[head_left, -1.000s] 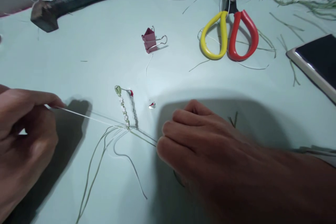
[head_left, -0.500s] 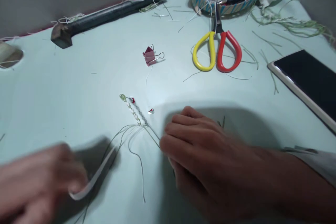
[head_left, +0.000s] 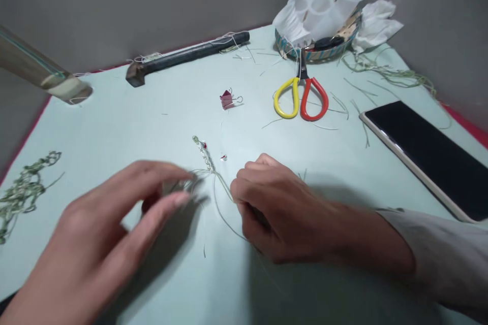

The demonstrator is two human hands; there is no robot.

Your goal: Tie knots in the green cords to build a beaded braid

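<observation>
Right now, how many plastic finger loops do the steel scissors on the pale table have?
2: a yellow plastic loop on the left, a red plastic loop on the right; none hidden.

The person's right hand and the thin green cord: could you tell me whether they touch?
Touching: the head view shows the thin green cord running under the fingers of the right hand.

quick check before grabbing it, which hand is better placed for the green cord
Probably the right hand: its fingers are at the green cord, which seems to run into them. The left hand is open, with its fingertips nearer the loose strands.
</observation>
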